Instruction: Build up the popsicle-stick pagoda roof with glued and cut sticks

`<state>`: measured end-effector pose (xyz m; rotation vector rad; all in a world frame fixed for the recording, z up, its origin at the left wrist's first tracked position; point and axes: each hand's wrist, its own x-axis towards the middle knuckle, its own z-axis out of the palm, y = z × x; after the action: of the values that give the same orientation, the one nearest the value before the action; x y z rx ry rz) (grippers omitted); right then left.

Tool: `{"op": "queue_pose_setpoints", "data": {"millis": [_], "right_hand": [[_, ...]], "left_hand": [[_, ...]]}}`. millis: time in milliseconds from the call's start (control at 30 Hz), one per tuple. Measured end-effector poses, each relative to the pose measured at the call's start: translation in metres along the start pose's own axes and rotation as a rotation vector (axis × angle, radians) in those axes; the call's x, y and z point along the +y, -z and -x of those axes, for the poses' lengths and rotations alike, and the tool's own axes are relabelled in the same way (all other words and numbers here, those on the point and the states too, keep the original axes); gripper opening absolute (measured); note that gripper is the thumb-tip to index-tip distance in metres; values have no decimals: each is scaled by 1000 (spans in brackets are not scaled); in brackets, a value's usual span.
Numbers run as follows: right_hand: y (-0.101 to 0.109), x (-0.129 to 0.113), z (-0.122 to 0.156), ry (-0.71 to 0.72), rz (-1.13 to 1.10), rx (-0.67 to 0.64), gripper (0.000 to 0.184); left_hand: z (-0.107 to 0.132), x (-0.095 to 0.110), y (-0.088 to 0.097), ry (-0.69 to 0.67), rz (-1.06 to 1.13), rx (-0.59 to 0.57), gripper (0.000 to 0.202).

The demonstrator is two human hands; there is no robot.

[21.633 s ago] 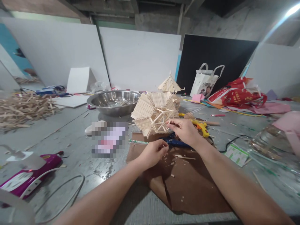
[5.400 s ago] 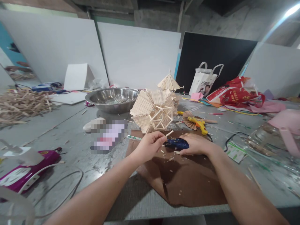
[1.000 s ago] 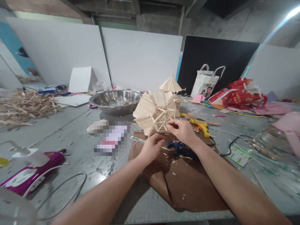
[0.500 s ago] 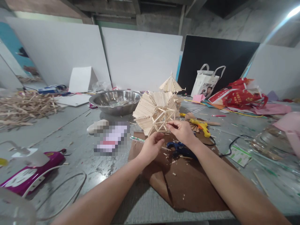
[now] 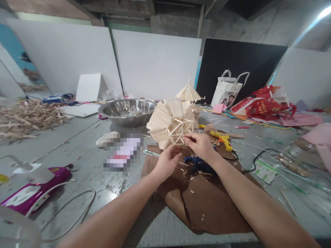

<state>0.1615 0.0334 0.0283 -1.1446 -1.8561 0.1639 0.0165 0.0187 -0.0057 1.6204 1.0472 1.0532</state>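
A model built of thin wooden sticks [image 5: 165, 119] stands in front of me, with slatted panels around an open lattice frame facing me. My left hand [image 5: 168, 162] is at its lower front edge, fingers curled and closed on the model's base. With thumb and forefinger pinched, my right hand [image 5: 200, 144] grips the lattice's lower right corner; any small stick in the pinch is hidden. Just below lies a dark blue glue gun [image 5: 198, 163], partly behind my right wrist. Brown sheet material [image 5: 207, 203] with stick scraps spreads under my hands.
A yellow glue gun [image 5: 222, 139] lies right of the model. Behind it stands a small stick roof [image 5: 189, 91]. A steel basin [image 5: 126, 119] and a stick pile [image 5: 31, 119] are left. A purple power strip [image 5: 38, 189] with cables lies front left, a clear container [image 5: 293, 156] right.
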Motion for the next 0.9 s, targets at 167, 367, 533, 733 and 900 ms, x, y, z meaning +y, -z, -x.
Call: {"op": "queue_pose_setpoints", "data": {"millis": [167,367,533,733,900], "right_hand": [[0,0,0,34,81,-7,19],[0,0,1,62,131,-9,19],[-1,1,2,55,91,11,19],[-1,0,3,17,11,23,16],[13,-13,8,29,-71,-134,13]], "left_hand": [[1,5,0,32,100,-52,31],[2,12,0,84,164,-68,33],[1,12,-1,79,173,-79,35],[3,12,1,60,-95,2,15],[13,20,1,-140,-267,92,26]]}}
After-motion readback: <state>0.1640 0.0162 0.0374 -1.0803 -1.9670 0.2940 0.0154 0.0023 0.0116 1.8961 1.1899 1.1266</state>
